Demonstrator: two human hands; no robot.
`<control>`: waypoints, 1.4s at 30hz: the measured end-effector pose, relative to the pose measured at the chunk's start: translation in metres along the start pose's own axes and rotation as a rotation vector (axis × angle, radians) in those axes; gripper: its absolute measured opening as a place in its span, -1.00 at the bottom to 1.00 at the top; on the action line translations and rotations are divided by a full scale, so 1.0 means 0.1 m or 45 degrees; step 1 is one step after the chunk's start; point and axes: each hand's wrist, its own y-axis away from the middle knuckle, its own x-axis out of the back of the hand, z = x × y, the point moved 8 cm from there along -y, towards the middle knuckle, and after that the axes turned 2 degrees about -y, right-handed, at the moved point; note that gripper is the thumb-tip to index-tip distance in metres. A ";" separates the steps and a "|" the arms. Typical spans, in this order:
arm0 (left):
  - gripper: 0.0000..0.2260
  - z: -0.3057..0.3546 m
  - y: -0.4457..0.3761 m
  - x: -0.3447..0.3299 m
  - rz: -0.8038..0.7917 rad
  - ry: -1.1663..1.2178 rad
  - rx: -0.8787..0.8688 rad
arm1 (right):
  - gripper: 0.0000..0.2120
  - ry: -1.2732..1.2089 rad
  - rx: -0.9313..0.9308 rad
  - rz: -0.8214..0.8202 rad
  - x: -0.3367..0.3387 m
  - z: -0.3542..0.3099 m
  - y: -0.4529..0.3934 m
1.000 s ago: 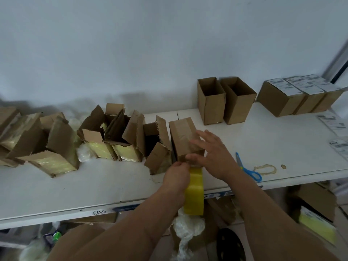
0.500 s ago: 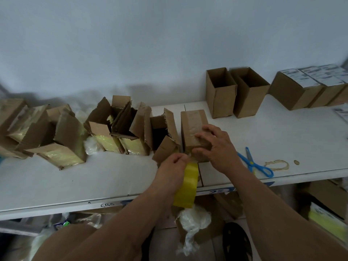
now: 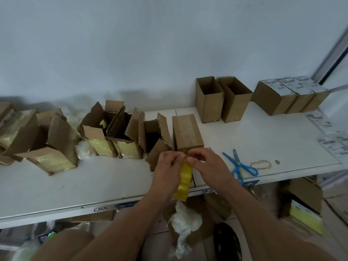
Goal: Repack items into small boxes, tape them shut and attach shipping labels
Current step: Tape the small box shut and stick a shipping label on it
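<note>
Taped brown cardboard box (image 3: 187, 131) lies closed on white table (image 3: 94, 183), near front edge, clear tape strip along its top. Yellowish roll of packing tape (image 3: 184, 182) sits right in front of box, at table edge. Left hand (image 3: 167, 166) grip: fingers curled round top of tape roll, holding it. Right hand (image 3: 208, 163) grip: fingertips pinching tape at top of roll, just beside left fingertips, at box's near end. Whether tape end touches box, cannot tell. Torn open cardboard boxes with yellow contents (image 3: 111, 136) in row left of taped box. Two empty upright cardboard boxes (image 3: 222, 99) behind and right. Sealed boxes with white shipping labels (image 3: 288, 95) far right at back. Blue plastic scissors (image 3: 240, 166) lie right of right hand, apart from it. Loose label sheets (image 3: 331, 146) at right table edge. Crumpled clear plastic wrap (image 3: 184, 223) below table.
</note>
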 end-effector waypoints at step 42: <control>-0.80 0.20 0.27 0.47 0.284 -1.143 -0.584 | -0.83 -0.203 -0.109 -0.104 -0.20 -0.05 0.18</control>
